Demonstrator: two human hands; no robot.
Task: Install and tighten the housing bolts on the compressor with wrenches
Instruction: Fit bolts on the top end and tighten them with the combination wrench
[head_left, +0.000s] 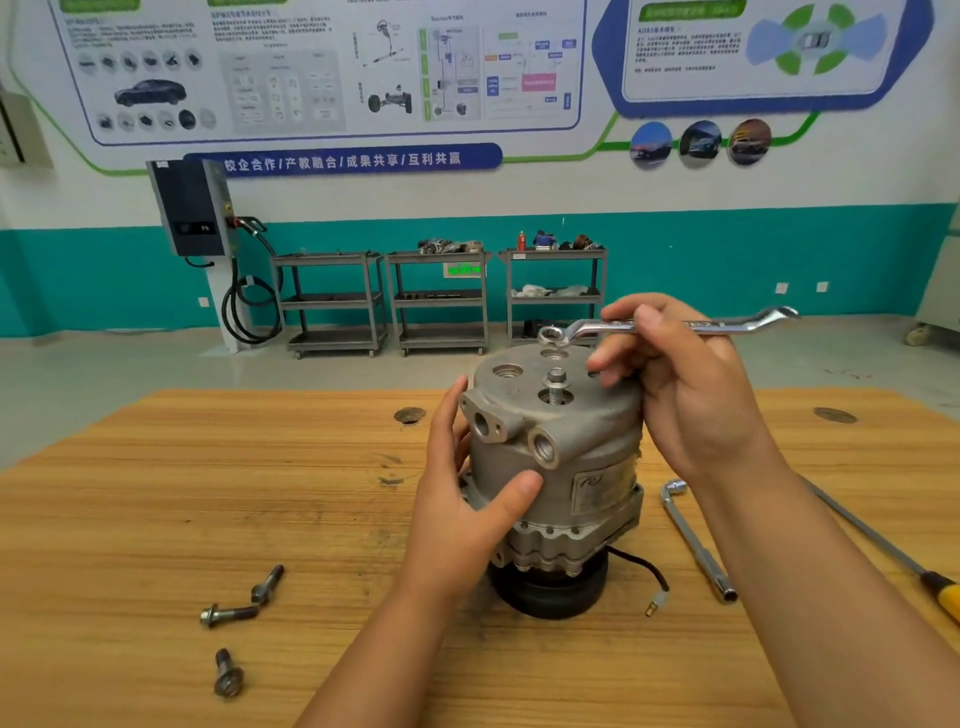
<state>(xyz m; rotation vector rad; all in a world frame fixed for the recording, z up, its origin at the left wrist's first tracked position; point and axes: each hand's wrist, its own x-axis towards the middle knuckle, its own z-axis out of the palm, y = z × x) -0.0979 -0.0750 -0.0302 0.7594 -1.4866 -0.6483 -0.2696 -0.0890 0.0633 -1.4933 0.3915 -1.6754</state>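
Workshop floor and teal-banded wall behind, three grey carts (332, 301) lined up against it. Up front, wooden worktop (156, 493). Near its middle, compressor (582, 457) upright on its black pulley, flat end up. One bolt (557, 382) standing in a hole of that top face, thread partly exposed, head not seated. Left grip (467, 499) wrapped round the housing's near-left side, thumb across the front, fingers behind. Right grip (675, 384) closed on a double-ended ring spanner (587, 328), held roughly level above the top face, ring end just past the bolt and apart from it. Toward the near-left corner, pair of loose bolts (228, 614) touching end to end, third bolt (227, 674) closer to the near edge. Right of the compressor, L-shaped socket wrench (696, 545) flat on the wood. Further right, screwdriver (883, 551), yellow handle at the right edge.
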